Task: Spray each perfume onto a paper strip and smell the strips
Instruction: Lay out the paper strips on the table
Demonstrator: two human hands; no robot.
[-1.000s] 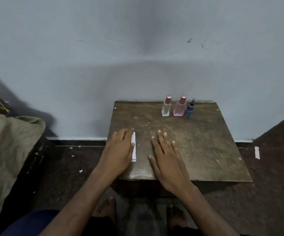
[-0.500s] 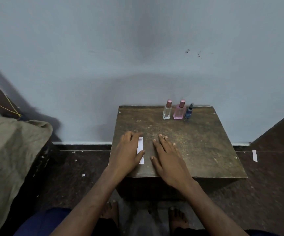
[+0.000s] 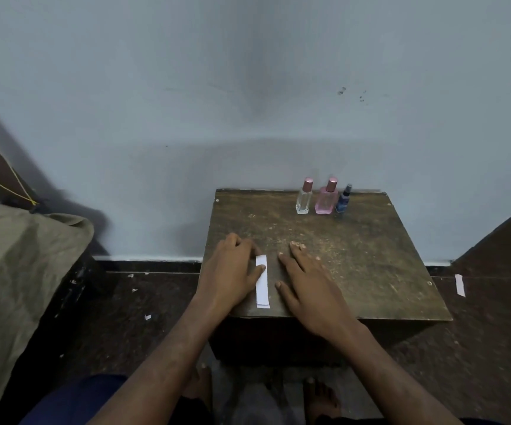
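1. White paper strips (image 3: pixel 262 280), thin, flat and stacked, lie near the tabletop's (image 3: pixel 370 271) six-o'clock edge; left hand (image 3: pixel 231 273) rests beside them, thumb touching the stack, fingers (image 3: pixel 242 242) loosely bent, gripping nothing.
2. Right hand (image 3: pixel 309 283) at the strips' three o'clock, fingers straight and spread, palm down, empty.
3. Perfumes at the tabletop's one o'clock: clear square bottle (image 3: pixel 303 199), pink bottle (image 3: pixel 327 200), small blue spray vial (image 3: pixel 342 201); smooth glass, close together.
4. Tabletop: worn dark wood, gritty, speckled.
5. Risk, judged: light strips could slide off the near edge; reaching could topple the crowded bottles.
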